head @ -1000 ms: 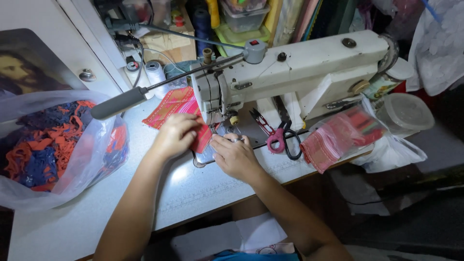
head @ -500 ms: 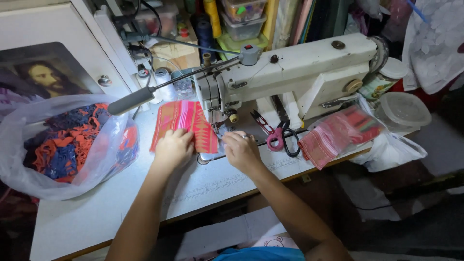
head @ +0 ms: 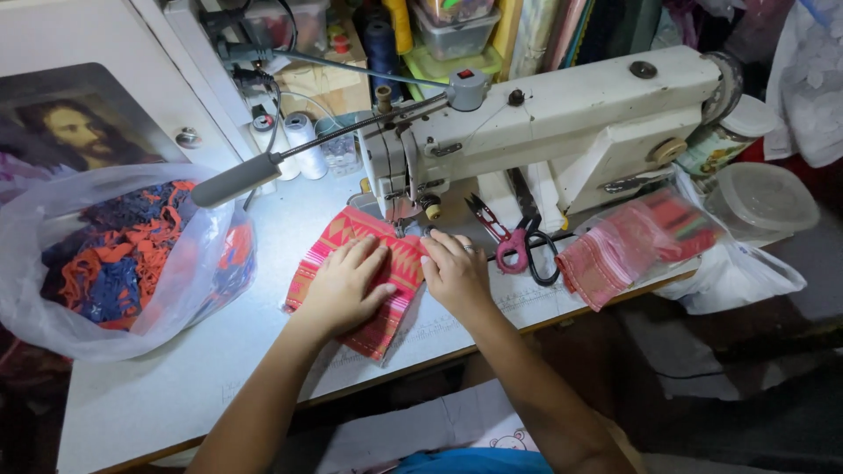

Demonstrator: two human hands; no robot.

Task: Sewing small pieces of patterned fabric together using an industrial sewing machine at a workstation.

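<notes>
Off to the left of your grip sits a clear plastic bag of orange and blue fabric scraps (head: 114, 254), well apart from it. Your left hand (head: 344, 285) lies flat, fingers spread, on the red-and-pink woven cloth piece (head: 386, 303), while your right hand (head: 455, 272) presses its right edge beside the white sewing machine's needle (head: 402, 219); neither hand grasps it. The cloth looks light and limp, so pin it with flat palms near the needle; pink-handled scissors (head: 514, 241) lie just right of your right hand.

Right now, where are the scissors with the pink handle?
In the head view, the pink-handled scissors lie on the table under the sewing machine arm, just right of the right hand and left of the bagged pink fabric.
</notes>
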